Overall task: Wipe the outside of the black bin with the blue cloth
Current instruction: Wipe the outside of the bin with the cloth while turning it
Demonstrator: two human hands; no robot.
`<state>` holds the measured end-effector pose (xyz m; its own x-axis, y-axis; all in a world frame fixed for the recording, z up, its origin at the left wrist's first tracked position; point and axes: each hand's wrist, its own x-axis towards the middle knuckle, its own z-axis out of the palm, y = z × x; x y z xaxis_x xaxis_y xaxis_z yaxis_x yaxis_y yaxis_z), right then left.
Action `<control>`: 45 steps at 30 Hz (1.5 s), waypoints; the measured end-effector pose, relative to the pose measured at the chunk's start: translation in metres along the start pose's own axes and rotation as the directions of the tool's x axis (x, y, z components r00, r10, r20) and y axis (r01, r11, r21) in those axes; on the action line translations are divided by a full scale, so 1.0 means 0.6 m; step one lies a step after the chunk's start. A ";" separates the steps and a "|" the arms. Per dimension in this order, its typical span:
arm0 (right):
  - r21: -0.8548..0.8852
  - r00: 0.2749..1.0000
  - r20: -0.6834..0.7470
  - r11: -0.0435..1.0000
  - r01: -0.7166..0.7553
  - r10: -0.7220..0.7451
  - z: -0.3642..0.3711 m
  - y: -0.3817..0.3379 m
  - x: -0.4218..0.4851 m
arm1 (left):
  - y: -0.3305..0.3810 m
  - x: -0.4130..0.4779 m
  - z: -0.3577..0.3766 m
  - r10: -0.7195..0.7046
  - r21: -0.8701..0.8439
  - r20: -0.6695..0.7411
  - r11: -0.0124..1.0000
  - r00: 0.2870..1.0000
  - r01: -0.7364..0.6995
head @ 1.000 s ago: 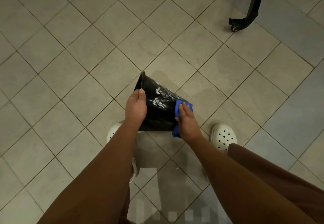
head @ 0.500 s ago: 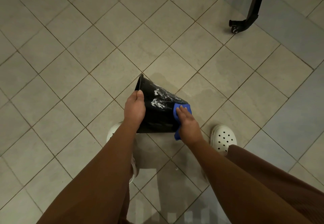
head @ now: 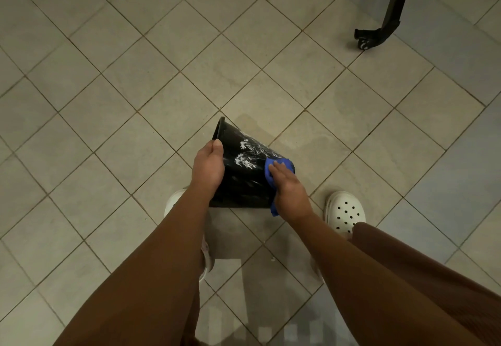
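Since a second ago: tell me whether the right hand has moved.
Yes. The right hand and blue cloth slid slightly left, away from the white shoe and toward the white smears on the bin.

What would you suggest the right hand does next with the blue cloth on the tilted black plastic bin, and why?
Probably slide the blue cloth up toward the rim, across the white streaks: they lie on the black plastic bin between the flat right hand and the left hand gripping near the rim.
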<state>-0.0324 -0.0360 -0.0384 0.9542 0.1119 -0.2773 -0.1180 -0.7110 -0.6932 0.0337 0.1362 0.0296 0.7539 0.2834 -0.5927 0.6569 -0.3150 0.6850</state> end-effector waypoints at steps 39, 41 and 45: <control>-0.110 0.990 0.138 0.994 -0.018 0.033 0.002 -0.045 0.027 | 0.002 -0.010 -0.005 -0.127 -0.210 -0.045 0.971 0.991 0.115; -0.126 0.984 0.124 0.986 -0.113 0.129 -0.008 -0.034 0.024 | 0.001 -0.010 -0.004 -0.112 -0.199 -0.046 0.975 0.993 0.101; -0.090 0.996 0.077 0.996 -0.028 0.035 0.000 -0.029 -0.006 | 0.001 -0.007 -0.005 -0.125 -0.184 -0.040 0.976 0.991 0.115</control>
<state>-0.0337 -0.0238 -0.0255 0.9257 0.1397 -0.3515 -0.1195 -0.7737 -0.6222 0.0306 0.1377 0.0339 0.6651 0.3565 -0.6561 0.7269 -0.1079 0.6782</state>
